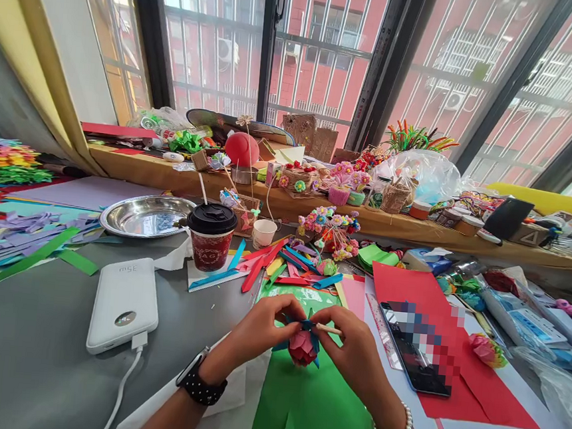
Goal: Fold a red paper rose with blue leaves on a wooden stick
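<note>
Left fingers (pixel 291 306) pinch blue strips (pixel 308 324) on a pink paper flower (pixel 303 349), right fingers (pixel 327 342) a pale stick (pixel 329 329).

Bright daylight from windows (pixel 324 57) (edges stretched, leaning).

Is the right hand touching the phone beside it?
Apart. The head view shows a visible gap between the right hand and the phone; that hand's fingertips are at the pink paper flower instead.
</note>
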### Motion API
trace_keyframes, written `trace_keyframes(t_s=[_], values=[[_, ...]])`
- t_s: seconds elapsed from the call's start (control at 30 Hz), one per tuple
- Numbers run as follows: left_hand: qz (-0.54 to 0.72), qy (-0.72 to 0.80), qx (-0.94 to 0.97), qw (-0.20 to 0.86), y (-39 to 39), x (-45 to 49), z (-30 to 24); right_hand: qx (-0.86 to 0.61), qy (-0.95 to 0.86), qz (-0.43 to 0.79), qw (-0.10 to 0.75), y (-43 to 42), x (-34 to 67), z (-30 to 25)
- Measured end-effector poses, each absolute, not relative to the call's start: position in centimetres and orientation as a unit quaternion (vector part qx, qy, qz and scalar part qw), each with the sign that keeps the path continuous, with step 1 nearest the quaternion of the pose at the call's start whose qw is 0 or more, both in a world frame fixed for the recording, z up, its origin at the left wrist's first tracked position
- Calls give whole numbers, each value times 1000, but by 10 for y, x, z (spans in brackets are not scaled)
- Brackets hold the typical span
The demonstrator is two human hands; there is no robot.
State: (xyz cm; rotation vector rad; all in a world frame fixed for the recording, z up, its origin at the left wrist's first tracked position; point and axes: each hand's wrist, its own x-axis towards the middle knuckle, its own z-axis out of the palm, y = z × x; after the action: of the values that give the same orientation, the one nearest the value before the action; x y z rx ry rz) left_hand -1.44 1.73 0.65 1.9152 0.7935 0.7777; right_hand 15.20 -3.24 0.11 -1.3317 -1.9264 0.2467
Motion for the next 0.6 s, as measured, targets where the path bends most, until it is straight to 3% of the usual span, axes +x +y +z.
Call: trace_keyframes(t_s=[0.3, 0.6], values=[[344, 341, 783, 389, 14, -11, 0, -546, -738, 51, 393, -32, 145, -5], [305, 335, 771, 447, 14, -16, 5, -506, -781, 8, 365, -34, 145, -6]])
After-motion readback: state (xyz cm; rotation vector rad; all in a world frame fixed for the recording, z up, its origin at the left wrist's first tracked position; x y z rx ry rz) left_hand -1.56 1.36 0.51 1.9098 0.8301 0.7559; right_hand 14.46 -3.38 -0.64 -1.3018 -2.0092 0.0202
